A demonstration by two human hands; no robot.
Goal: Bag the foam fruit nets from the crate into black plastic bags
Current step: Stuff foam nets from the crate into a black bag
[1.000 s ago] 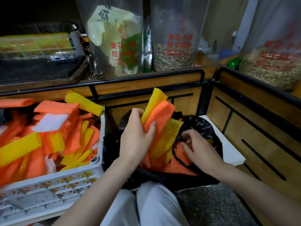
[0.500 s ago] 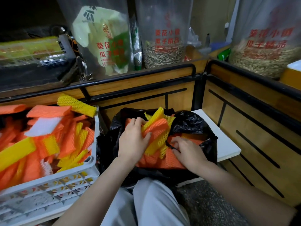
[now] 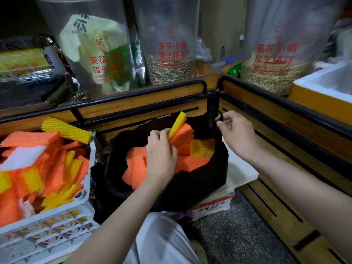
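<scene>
Up comes right hand [image 3: 236, 134] out of black bag [image 3: 190, 189], pinches bag handle [image 3: 219, 119] at far rim; left hand [image 3: 162, 155] grips foam nets [image 3: 192, 149] inside bag; crate [image 3: 57, 218] left of bag.

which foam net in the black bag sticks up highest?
The narrow yellow foam fruit net, standing nearly upright in the left hand. Its tip tops everything in the black plastic bag; the orange nets and wider yellow net lie lower.

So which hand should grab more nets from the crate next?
Probably left. The left hand holds nets in the black bag beside the crate; the right hand pinches the bag's handle on the far side.
</scene>
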